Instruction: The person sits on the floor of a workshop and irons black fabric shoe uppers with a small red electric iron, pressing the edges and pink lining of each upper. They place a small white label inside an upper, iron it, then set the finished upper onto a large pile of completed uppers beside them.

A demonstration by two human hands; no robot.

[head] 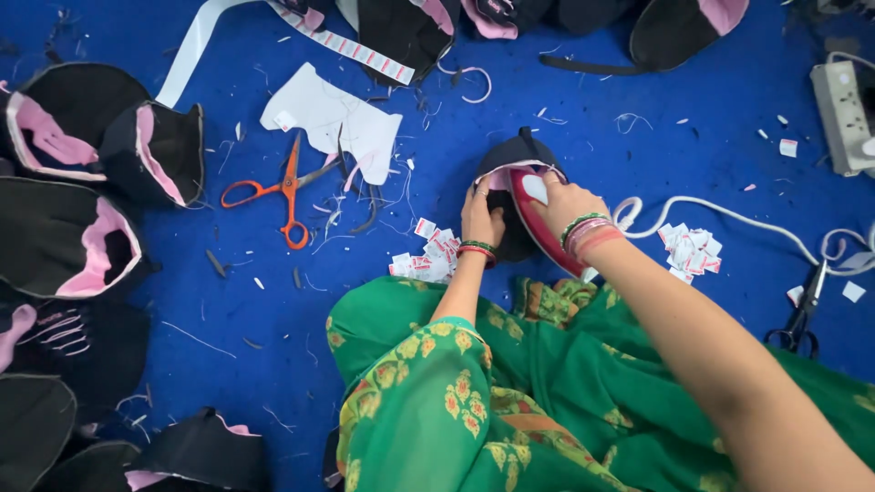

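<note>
The right hand gripped a red clothes iron by its handle; it looked heavy and rigid. The left hand lay open, pinning the soft, limp black shoe upper flat.

1. The whole ground is covered by a bright blue cloth floor, lit evenly and without strong shadows.
2. Thread ends and white paper scraps are scattered across it, thickest toward 12 o'clock.
3. A white power strip is seen at 2 o'clock.
4. No wall, window or furniture is shown.
</note>
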